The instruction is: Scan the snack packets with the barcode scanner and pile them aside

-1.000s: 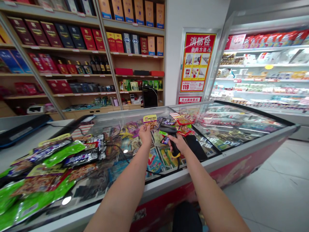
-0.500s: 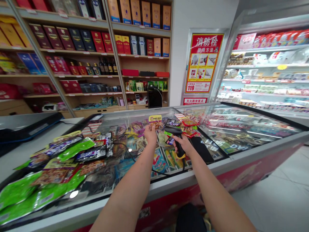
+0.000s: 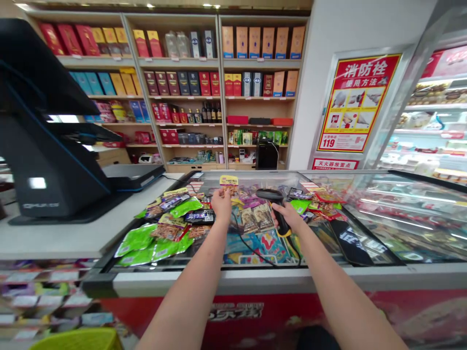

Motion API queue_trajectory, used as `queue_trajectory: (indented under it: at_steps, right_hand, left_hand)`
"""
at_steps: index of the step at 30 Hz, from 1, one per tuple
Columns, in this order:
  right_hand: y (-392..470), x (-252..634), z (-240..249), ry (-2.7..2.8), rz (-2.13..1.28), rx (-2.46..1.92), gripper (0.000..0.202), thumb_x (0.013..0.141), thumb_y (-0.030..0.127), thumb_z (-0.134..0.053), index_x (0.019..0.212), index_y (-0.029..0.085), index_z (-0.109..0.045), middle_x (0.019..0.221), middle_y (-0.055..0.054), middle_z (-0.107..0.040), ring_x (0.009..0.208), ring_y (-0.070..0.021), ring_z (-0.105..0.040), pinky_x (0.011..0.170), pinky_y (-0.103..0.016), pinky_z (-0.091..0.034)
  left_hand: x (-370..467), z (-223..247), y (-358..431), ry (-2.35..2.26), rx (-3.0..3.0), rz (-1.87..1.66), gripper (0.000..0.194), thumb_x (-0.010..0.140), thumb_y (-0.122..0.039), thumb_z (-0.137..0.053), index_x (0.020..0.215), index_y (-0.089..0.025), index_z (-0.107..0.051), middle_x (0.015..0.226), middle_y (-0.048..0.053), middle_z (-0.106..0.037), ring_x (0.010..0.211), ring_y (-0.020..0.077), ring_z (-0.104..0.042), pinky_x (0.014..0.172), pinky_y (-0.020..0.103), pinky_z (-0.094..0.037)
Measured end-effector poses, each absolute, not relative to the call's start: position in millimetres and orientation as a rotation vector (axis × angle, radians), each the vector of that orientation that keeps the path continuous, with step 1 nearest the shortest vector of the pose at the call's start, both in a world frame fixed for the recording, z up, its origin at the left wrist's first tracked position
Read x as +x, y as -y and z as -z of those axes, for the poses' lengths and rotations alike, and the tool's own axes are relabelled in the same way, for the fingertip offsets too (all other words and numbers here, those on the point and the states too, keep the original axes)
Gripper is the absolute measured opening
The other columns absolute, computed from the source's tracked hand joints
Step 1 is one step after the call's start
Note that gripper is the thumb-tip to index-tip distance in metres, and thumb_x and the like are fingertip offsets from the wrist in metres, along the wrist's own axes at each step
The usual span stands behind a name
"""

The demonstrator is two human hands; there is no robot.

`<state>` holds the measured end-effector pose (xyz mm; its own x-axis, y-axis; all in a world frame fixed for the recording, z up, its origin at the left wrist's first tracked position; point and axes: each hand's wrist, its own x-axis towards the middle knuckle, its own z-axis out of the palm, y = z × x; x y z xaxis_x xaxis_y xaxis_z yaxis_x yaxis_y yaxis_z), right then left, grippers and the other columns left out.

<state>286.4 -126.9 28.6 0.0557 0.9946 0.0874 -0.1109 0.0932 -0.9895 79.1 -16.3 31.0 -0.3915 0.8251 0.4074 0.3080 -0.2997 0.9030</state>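
Note:
My left hand (image 3: 222, 204) pinches a small snack packet (image 3: 228, 183) with a yellow top, held upright above the glass lid of a chest freezer (image 3: 255, 274). In my right hand (image 3: 287, 216) is a black and yellow barcode scanner (image 3: 270, 195), its head pointing left toward the packet. The scanner's cable runs down over the glass. Left of my left hand lies a pile of packets, with green ones (image 3: 136, 239) in front and dark ones (image 3: 200, 217) behind. A smaller pile of red and green packets (image 3: 328, 195) lies right of the scanner.
A black checkout terminal (image 3: 47, 146) stands on the grey counter (image 3: 73, 240) at left. A dark flat item (image 3: 350, 243) lies on the glass at right. Shelves of boxed goods (image 3: 182, 61) line the back wall. A yellow-green basket (image 3: 78, 339) is at lower left.
The view has turned left, bringing the terminal and basket into sight. My left hand still holds the packet, and the scanner in my right hand is now slightly farther from it.

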Motion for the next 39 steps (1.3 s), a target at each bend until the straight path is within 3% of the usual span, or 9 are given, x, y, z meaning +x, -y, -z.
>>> queue_trajectory:
  at_steps: [10, 13, 17, 22, 30, 39]
  right_hand:
    - [91, 170, -18, 1.263, -1.384, -0.991, 0.045, 0.060, 0.055, -0.073, 0.076, 0.019, -0.051, 0.049, 0.006, -0.057, 0.034, -0.0104, -0.051, 0.034, -0.023, -0.047]
    - [86, 147, -16, 1.299, -1.401, -0.974, 0.045, 0.060, 0.054, -0.073, 0.078, 0.019, -0.050, 0.049, 0.006, -0.057, 0.034, -0.0108, -0.052, 0.036, -0.024, -0.048]
    - [82, 133, -15, 1.322, -1.422, -0.966, 0.046, 0.061, 0.054, -0.072, 0.080, 0.019, -0.049, 0.049, 0.007, -0.058, 0.034, -0.0108, -0.052, 0.036, -0.024, -0.048]
    - [79, 132, -16, 1.317, -1.418, -0.977, 0.046, 0.061, 0.055, -0.072, 0.079, 0.019, -0.049, 0.047, 0.007, -0.056, 0.033, -0.0106, -0.051, 0.036, -0.024, -0.047]
    - [89, 158, -28, 1.317, -1.344, -0.921, 0.043, 0.064, 0.052, -0.072, 0.081, 0.020, -0.049, 0.049, 0.007, -0.056, 0.034, -0.0095, -0.050, 0.037, -0.023, -0.047]
    - [122, 269, -34, 1.100, -1.073, -1.017, 0.042, 0.062, 0.053, -0.073, 0.075, 0.021, -0.049, 0.048, 0.007, -0.055, 0.034, -0.0100, -0.050, 0.037, -0.024, -0.048]
  left_hand:
    - [-71, -46, 16, -2.082, 1.333, -1.683, 0.020, 0.081, -0.030, -0.056, 0.093, -0.017, -0.065, 0.097, 0.010, -0.071, 0.094, 0.0249, -0.064, 0.090, 0.039, -0.047]
    - [-86, -45, 22, -2.246, 1.247, -1.600, 0.028, 0.082, -0.030, -0.056, 0.107, -0.017, -0.062, 0.111, 0.013, -0.067, 0.111, 0.0305, -0.059, 0.096, 0.048, -0.043]
    - [-91, -42, 26, -2.344, 1.174, -1.614, 0.054, 0.079, -0.025, -0.060, 0.130, -0.016, -0.047, 0.136, 0.019, -0.051, 0.127, 0.0336, -0.047, 0.100, 0.054, -0.039]
    - [-89, -43, 26, -2.323, 1.232, -1.650, 0.045, 0.079, -0.024, -0.058, 0.124, -0.018, -0.052, 0.138, 0.018, -0.046, 0.128, 0.0342, -0.044, 0.100, 0.056, -0.039]
    - [-27, -55, 30, -2.039, 1.564, -1.785, 0.041, 0.080, -0.026, -0.059, 0.121, -0.017, -0.054, 0.139, 0.018, -0.044, 0.133, 0.0324, -0.040, 0.104, 0.054, -0.036]
    - [141, -37, 53, -1.724, 1.888, -1.185, 0.038, 0.083, -0.030, -0.057, 0.120, -0.021, -0.058, 0.133, 0.015, -0.053, 0.126, 0.0290, -0.050, 0.097, 0.046, -0.044]
